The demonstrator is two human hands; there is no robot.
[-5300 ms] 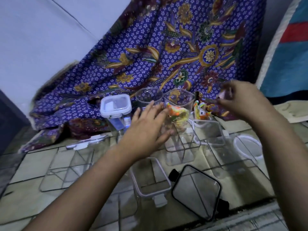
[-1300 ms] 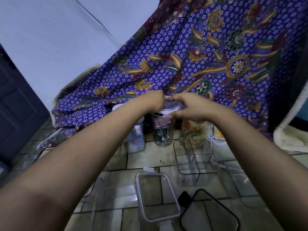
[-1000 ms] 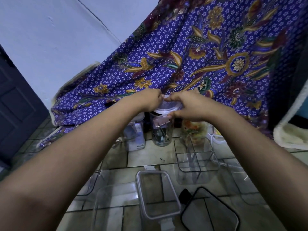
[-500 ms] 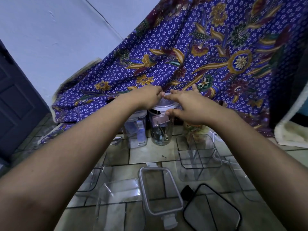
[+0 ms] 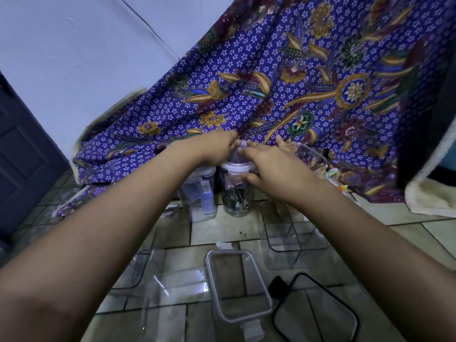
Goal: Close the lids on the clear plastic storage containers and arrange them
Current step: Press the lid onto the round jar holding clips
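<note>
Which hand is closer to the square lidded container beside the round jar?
Left. The left hand is just above the square container; the right hand is across the round jar's lid.

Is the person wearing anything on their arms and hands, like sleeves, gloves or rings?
Nothing that shows. The left forearm and right forearm are bare right to the picture's edge, with no sleeve in view. The left hand and right hand have no gloves, and no watch, bracelet or ring shows on the parts in view.
</note>
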